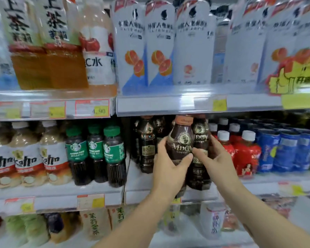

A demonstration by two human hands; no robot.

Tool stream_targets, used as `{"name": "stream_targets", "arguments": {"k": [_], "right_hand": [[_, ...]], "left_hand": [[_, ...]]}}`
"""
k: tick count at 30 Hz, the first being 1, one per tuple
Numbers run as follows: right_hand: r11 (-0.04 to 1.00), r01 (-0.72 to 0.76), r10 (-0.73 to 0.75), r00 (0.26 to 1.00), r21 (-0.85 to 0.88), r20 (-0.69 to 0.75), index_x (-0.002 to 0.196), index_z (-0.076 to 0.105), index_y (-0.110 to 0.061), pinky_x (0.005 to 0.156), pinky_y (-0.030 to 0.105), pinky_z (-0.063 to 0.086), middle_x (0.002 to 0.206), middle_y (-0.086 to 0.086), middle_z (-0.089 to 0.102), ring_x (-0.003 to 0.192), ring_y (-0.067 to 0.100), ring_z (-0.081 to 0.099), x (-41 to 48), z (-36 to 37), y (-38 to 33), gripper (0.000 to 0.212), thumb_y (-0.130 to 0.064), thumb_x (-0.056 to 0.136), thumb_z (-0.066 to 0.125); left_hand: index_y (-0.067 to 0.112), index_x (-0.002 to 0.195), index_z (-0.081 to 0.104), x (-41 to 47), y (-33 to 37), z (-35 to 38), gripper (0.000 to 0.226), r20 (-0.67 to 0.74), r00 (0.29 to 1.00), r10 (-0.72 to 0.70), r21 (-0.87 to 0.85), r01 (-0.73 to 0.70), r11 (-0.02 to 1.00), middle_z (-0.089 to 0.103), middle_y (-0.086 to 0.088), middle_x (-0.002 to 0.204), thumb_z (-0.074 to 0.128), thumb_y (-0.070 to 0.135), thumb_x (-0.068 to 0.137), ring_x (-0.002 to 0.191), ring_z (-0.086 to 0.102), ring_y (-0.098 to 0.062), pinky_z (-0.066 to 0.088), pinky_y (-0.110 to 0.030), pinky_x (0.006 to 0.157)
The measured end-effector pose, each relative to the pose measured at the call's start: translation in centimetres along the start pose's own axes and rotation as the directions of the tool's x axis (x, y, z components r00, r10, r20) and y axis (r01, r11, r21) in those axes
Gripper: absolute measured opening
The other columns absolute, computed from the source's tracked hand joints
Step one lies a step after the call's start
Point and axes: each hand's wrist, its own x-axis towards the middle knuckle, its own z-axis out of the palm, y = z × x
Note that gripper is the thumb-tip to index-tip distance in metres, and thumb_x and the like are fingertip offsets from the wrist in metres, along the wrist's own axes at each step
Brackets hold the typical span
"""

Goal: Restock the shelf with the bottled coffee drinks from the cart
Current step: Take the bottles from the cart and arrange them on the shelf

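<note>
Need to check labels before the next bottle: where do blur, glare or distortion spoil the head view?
Head view: sharpest at centre, the brown-capped coffee bottle in the left hand reads clearly; price tags and left-edge bottles are smeared; shelf rails tilt slightly from the wide lens; upper rail shows pale glare.

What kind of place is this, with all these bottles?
Probably a supermarket drinks aisle: white shelves of matching bottles in rows, yellow-and-white price tags along the shelf edges, a yellow thumbs-up sign. The left hand grips a brown-capped coffee bottle, the right hand a second dark coffee bottle.
</note>
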Motion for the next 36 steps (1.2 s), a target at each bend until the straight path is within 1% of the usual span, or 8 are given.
{"name": "stream_targets", "arguments": {"k": [5, 12, 14, 20, 23, 25, 29, 36], "right_hand": [[1.0, -0.015, 0.016, 1.0, 0.023, -0.027, 0.128, 0.054, -0.024, 0.095, 0.042, 0.051, 0.112, -0.005, 0.067, 0.106, 0.012, 0.063, 2.4, 0.2, -0.1, 0.048, -0.021, 0.082, 0.07], [1.0, -0.014, 0.014, 0.999, 0.009, -0.05, 0.138, 0.037, -0.023, 0.102, 0.031, 0.041, 0.124, -0.007, 0.053, 0.115, 0.006, 0.049, 3.2, 1.9, 1.3, 0.062, -0.013, 0.085, 0.067], [1.0, -0.003, 0.004, 0.999, 0.003, -0.037, 0.137, 0.038, -0.024, 0.104, 0.031, 0.041, 0.127, -0.007, 0.053, 0.117, 0.004, 0.049, 3.2, 2.1, 2.1, 0.059, -0.012, 0.086, 0.065], [0.995, 0.066, -0.063, 0.997, -0.076, 0.041, 0.143, 0.03, -0.029, 0.092, 0.007, 0.036, 0.13, -0.023, 0.047, 0.117, -0.017, 0.042, 3.1, 2.3, 3.4, 0.062, -0.016, 0.09, 0.06], [0.988, 0.087, -0.079, 0.995, -0.13, 0.062, 0.145, 0.027, -0.031, 0.097, 0.01, 0.036, 0.134, -0.024, 0.045, 0.121, -0.015, 0.041, 3.0, 2.3, 3.8, 0.063, -0.02, 0.091, 0.058], [0.982, 0.089, -0.076, 0.993, -0.167, 0.085, 0.146, 0.024, -0.031, 0.104, 0.022, 0.037, 0.136, -0.02, 0.047, 0.125, -0.007, 0.042, 2.9, 2.2, 4.1, 0.067, -0.019, 0.09, 0.06], [0.95, 0.09, -0.058, 0.992, -0.3, 0.116, 0.144, 0.021, -0.037, 0.106, 0.031, 0.037, 0.131, -0.016, 0.049, 0.125, 0.002, 0.043, 2.6, 2.2, 4.6, 0.082, -0.012, 0.083, 0.069], [0.912, 0.11, -0.08, 0.993, -0.396, 0.09, 0.145, 0.025, -0.031, 0.107, 0.037, 0.038, 0.136, -0.008, 0.048, 0.128, 0.009, 0.042, 2.8, 2.3, 4.6, 0.083, -0.013, 0.079, 0.072]], "left_hand": [[0.029, 0.138, 0.033, 2.2, 0.3, 1.1, 0.067, -0.019, 0.999, -0.035, -0.06, 0.034, 0.998, 0.054, 0.009, 0.121, 0.069, 0.027, 0.082, 0.081, 0.056, 0.017, 0.043, -0.019, 0.087], [0.028, 0.141, 0.027, 4.8, -0.5, 1.0, 0.072, -0.087, 0.996, -0.007, 0.031, 0.01, 0.999, 0.05, 0.002, 0.127, 0.069, 0.023, 0.083, 0.107, 0.055, -0.007, 0.043, -0.024, 0.096], [0.024, 0.139, 0.032, 4.5, -1.5, 1.1, 0.068, -0.099, 0.995, 0.023, 0.088, -0.015, 0.996, 0.047, 0.002, 0.131, 0.069, 0.018, 0.082, 0.117, 0.051, -0.012, 0.041, -0.014, 0.094], [0.029, 0.149, -0.005, 3.2, -2.8, 1.1, 0.086, -0.101, 0.982, 0.161, 0.258, -0.131, 0.957, 0.014, 0.01, 0.148, 0.059, 0.03, 0.09, 0.119, 0.016, 0.016, 0.015, 0.006, 0.091], [0.028, 0.146, -0.013, 2.1, -2.6, 0.7, 0.095, -0.088, 0.964, 0.25, 0.513, -0.171, 0.841, 0.011, 0.0, 0.151, 0.062, 0.032, 0.088, 0.131, 0.034, -0.012, 0.034, -0.018, 0.098], [0.014, 0.149, 0.009, 2.0, -3.6, 0.3, 0.1, -0.098, 0.916, 0.39, 0.696, -0.217, 0.684, 0.022, -0.009, 0.143, 0.074, 0.032, 0.075, 0.125, 0.037, -0.024, 0.044, -0.036, 0.096], [0.01, 0.143, 0.028, 2.6, -4.9, -1.0, 0.092, -0.069, 0.858, 0.509, 0.844, -0.222, 0.488, 0.027, -0.019, 0.142, 0.071, 0.044, 0.069, 0.128, 0.029, -0.036, 0.037, -0.055, 0.098], [0.019, 0.143, 0.029, 4.9, -5.9, -2.2, 0.091, 0.001, 0.904, 0.427, 0.907, -0.181, 0.381, 0.027, -0.018, 0.142, 0.061, 0.058, 0.067, 0.132, 0.023, -0.044, 0.028, -0.071, 0.095]]}}
